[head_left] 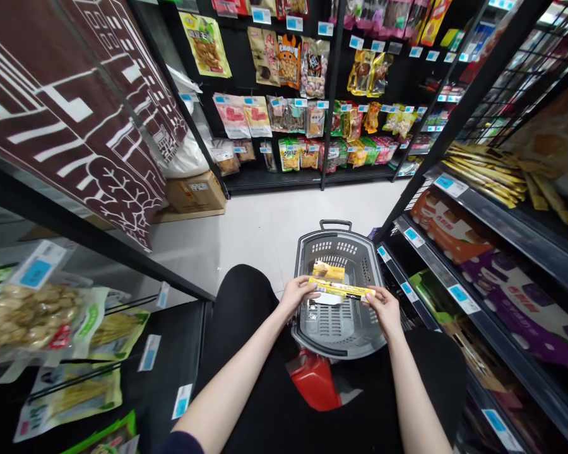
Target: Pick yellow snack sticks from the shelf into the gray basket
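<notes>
I hold a long, thin yellow snack packet (341,290) level over a grey shopping basket (307,249) that stands on the floor in front of my knees. My left hand (297,294) pinches the packet's left end and my right hand (383,307) pinches its right end. Inside the basket lies another yellow packet (328,271) near the far side, with a white label or card (328,299) just under the packet I hold. Both forearms reach out from the bottom of the view.
Black shelves (502,227) on the right carry similar yellow stick packets (485,171) and large snack bags. Hanging snack bags (33,315) fill the left rack. A far rack (288,94) holds many packets. A cardboard box (195,192) sits on the pale floor.
</notes>
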Motion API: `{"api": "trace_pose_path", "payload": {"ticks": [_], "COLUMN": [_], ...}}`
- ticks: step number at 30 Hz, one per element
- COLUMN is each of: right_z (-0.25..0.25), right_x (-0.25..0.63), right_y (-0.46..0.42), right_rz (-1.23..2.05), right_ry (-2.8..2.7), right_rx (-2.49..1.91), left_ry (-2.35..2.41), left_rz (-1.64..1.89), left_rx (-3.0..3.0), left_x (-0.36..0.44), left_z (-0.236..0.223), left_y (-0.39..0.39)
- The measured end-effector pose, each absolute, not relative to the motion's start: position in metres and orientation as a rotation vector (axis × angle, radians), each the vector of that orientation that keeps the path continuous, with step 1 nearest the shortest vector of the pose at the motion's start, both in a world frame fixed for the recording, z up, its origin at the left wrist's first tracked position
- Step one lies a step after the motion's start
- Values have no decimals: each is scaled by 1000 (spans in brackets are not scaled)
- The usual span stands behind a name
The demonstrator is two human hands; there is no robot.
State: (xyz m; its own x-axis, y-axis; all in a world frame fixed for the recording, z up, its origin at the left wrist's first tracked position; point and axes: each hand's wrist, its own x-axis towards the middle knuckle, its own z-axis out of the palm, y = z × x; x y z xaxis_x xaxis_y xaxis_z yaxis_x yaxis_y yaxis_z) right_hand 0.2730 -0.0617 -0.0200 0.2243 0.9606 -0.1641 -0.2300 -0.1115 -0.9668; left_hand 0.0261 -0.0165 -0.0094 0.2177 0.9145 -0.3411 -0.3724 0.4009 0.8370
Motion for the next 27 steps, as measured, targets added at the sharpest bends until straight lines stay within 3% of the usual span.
{"api": "trace_pose_path", "payload": {"ticks": [27], "right_z": [-18], "right_x": [277], "right_y": [-61], "right_rz": [1181], "right_ry": [-735], "right_rx": [-1247], "left_ry": [975], "left_rz": [1011], "left_rx": [691], "left_x": [26], "left_z": [0], "left_y": [-17]}}
